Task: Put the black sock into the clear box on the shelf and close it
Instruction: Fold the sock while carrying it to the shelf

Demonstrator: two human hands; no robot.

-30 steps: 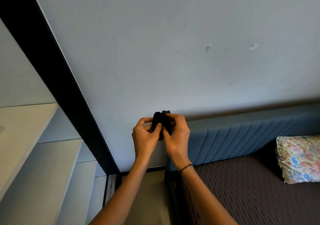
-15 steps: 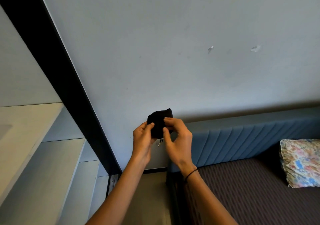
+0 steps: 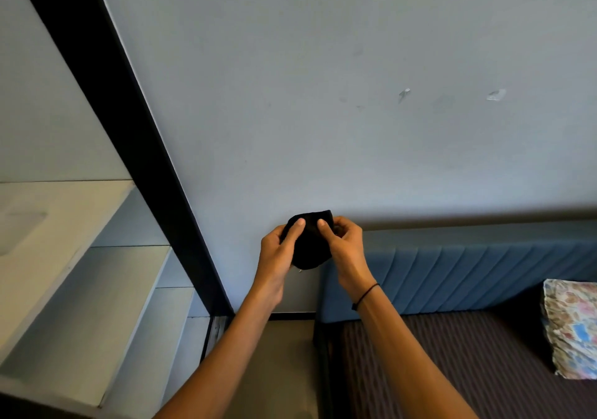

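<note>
A black sock [image 3: 310,244], bunched into a small wad, is held up in the air in front of the wall. My left hand [image 3: 277,253] grips its left side with the thumb on top. My right hand [image 3: 345,247], with a thin black band at the wrist, pinches its right side. At the far left edge, on the upper white shelf [image 3: 74,211], lies a faint pale shape [image 3: 19,228] that may be the clear box; it is too indistinct to tell.
White shelves step down at the left behind a black vertical frame [image 3: 135,147]. A bed with a blue padded headboard [image 3: 468,273] and dark striped cover [image 3: 452,370] fills the lower right. A floral pillow [image 3: 571,328] lies at the right edge.
Both hands have kept working the sock, which now looks more spread out and rounder. The view has shifted slightly left, showing more of the shelves.
</note>
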